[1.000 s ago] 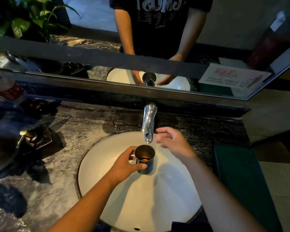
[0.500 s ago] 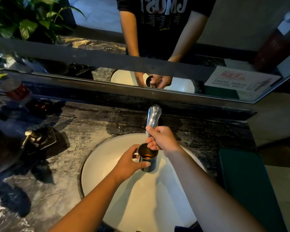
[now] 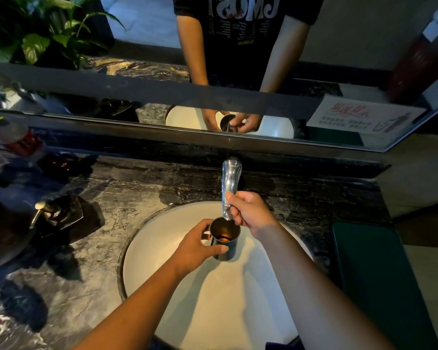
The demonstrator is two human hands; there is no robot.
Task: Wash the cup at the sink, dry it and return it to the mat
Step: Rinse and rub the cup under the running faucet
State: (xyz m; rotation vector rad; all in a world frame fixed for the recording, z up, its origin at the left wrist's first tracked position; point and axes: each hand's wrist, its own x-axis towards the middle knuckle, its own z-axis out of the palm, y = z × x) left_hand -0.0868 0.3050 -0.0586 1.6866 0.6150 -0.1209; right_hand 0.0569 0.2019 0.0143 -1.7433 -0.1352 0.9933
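A dark metal cup (image 3: 225,239) is held upright over the white round sink basin (image 3: 187,286), just under the spout of the chrome faucet (image 3: 230,183). My left hand (image 3: 197,248) grips the cup from its left side, thumb across the front wall. A little brownish liquid shows at the cup's bottom. My right hand (image 3: 250,212) is at the faucet's tip, fingers curled against the spout above the cup's rim. No water stream is visible. A dark green mat (image 3: 379,286) lies on the counter to the right of the basin.
The dark marble counter (image 3: 99,261) surrounds the basin. A soap dispenser with a brass pump (image 3: 53,213) stands at the left, a bottle with a red label (image 3: 20,142) behind it. A mirror (image 3: 238,59) runs along the back, with a plant (image 3: 36,34) at the upper left.
My right hand moved from open air beside the spout onto the faucet's tip and curled its fingers there. The cup has stayed under the spout in my left hand.
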